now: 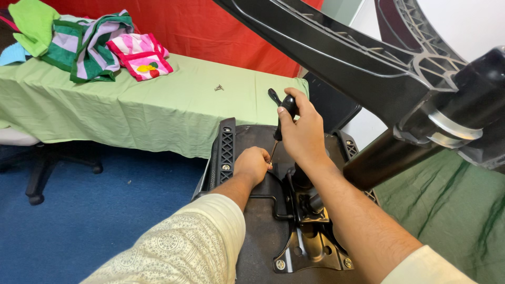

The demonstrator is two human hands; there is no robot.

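Note:
An upturned black chair seat (pixel 227 150) lies in front of me, its metal mechanism plate (pixel 310 247) bolted to the underside. My right hand (pixel 301 131) grips the black handle of a screwdriver (pixel 283 113), held upright with its tip down on the seat. My left hand (pixel 252 165) is closed in a fist right beside the tip, steadying the shaft or a screw there; which one is hidden. The chair's gas column (pixel 386 155) and star base (pixel 368 47) rise to the upper right.
A table under a light green cloth (pixel 131 105) stands behind the seat, carrying folded striped and pink fabrics (pixel 100 44) and a few loose screws (pixel 219 88). Blue carpet (pixel 105 210) lies left, with another chair's base (pixel 37 179). Green cloth (pixel 452 215) is at right.

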